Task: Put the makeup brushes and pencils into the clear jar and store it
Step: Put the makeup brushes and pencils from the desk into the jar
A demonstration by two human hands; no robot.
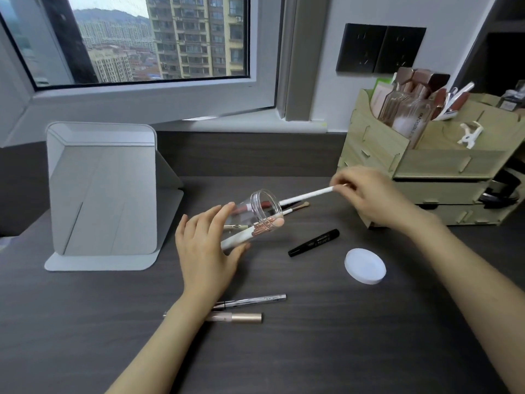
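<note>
My left hand (207,245) grips the clear jar (257,213), tilted with its open mouth facing right. A white-handled brush with a rose-gold ferrule lies inside it. My right hand (369,197) pinches the far end of a long white brush (308,195), whose other end points at the jar's mouth. Behind the jar another small brush (298,207) lies on the desk. A black mascara tube (314,242), a silver pencil (252,300) and a gold-capped tube (238,317) lie loose on the dark desk.
The jar's white lid (365,266) lies at the right of the mascara. A wooden organiser (426,166) with bottles and drawers stands at the back right. A grey folding mirror stand (105,194) stands at the left. Behind is a window sill.
</note>
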